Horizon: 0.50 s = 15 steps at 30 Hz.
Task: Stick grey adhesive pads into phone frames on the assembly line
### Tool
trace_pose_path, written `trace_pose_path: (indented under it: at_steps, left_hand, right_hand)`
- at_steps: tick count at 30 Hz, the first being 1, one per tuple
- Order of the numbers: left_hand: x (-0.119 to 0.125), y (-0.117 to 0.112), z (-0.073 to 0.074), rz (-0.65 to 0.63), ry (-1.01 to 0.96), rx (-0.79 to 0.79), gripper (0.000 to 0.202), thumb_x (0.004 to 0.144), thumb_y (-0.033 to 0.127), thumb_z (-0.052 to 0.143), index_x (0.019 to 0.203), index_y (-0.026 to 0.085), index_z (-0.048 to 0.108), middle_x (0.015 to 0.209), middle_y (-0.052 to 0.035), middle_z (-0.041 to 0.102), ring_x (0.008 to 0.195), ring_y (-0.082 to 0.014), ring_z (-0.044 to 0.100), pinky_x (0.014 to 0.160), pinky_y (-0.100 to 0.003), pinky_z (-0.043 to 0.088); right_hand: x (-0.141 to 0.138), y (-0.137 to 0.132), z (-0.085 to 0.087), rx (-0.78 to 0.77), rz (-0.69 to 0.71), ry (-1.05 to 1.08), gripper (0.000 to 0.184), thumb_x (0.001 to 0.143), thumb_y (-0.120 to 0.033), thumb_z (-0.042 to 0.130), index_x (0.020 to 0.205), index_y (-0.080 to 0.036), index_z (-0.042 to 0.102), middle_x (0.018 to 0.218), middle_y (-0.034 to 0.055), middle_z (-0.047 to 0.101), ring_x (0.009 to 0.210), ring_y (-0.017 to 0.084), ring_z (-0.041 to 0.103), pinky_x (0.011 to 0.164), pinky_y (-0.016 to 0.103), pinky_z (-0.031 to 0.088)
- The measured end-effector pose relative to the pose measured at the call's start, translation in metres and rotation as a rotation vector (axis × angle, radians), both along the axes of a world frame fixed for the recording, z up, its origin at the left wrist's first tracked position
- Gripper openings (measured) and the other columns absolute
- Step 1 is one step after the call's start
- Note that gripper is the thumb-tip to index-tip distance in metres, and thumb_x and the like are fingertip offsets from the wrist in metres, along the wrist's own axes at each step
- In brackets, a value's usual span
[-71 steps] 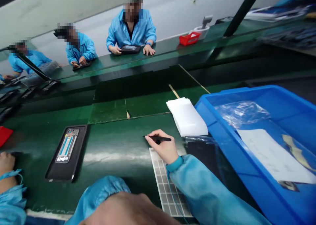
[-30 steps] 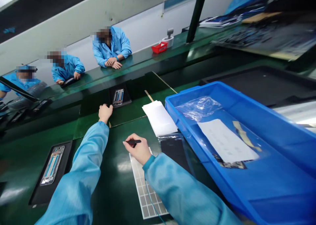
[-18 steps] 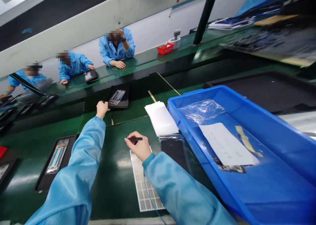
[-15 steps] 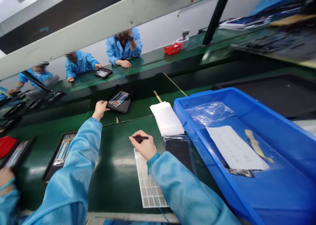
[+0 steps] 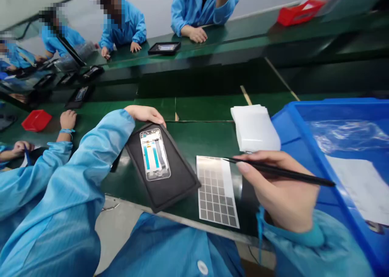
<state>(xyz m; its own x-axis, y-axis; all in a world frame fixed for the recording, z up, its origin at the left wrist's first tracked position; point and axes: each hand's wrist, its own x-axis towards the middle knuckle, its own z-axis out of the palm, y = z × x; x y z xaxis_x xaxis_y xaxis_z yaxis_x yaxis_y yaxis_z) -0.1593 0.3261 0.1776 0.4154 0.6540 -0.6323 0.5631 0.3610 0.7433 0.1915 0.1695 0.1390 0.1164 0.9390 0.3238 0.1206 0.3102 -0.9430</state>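
My left hand (image 5: 145, 114) grips the far edge of a black tray (image 5: 170, 179) that lies tilted at the near edge of the green belt. A silver phone frame (image 5: 154, 154) with blue strips sits in the tray. My right hand (image 5: 281, 192) is closed on black tweezers (image 5: 282, 172). Their tip reaches over a sheet of small grey square stickers (image 5: 215, 192) lying just right of the tray.
A stack of white sheets (image 5: 255, 127) lies beyond the sticker sheet. A blue bin (image 5: 306, 141) with plastic bags and paper stands at the right. A co-worker's hand (image 5: 67, 120) and a red tray (image 5: 36, 120) are at the left. People in blue coats sit across the belt with more black trays (image 5: 164, 48).
My left hand has drawn the black tray with the phone frame from far out on the belt to the near edge. My right hand with the tweezers has stayed beside the sticker sheet.
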Motion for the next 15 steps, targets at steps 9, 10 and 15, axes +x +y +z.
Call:
trace_pose_path:
  at_steps: [9,10,15]
  left_hand:
    - [0.092,-0.013,-0.039,-0.554,0.37,0.382,0.024,0.084,0.024,0.065,0.104,0.017,0.075,0.105,-0.0039,0.072,0.103,-0.0228,0.063,0.095,-0.028,0.045]
    - [0.101,-0.02,-0.042,-0.558,0.4,0.578,0.028,0.085,0.024,0.064,0.111,0.016,0.072,0.111,-0.0063,0.069,0.108,-0.0253,0.061,0.098,-0.032,0.044]
    - [0.146,-0.081,-0.052,-0.674,0.342,1.148,0.025,0.092,0.026,0.06,0.114,0.015,0.066,0.114,-0.0091,0.063,0.104,-0.0253,0.06,0.09,-0.035,0.045]
  right_hand:
    - [0.039,-0.033,-0.054,-0.211,-0.004,-0.151,0.016,0.084,-0.036,0.076,0.09,-0.022,0.071,0.086,0.0037,0.074,0.079,0.02,0.071,0.073,0.032,0.059]
    - [0.042,-0.036,-0.058,-0.229,-0.02,-0.141,0.016,0.083,-0.035,0.077,0.091,-0.022,0.071,0.087,0.0037,0.074,0.081,0.02,0.071,0.074,0.032,0.059]
    - [0.047,-0.037,-0.072,-0.284,0.016,-0.16,0.022,0.081,-0.04,0.078,0.089,-0.021,0.069,0.087,0.005,0.073,0.083,0.022,0.072,0.077,0.034,0.061]
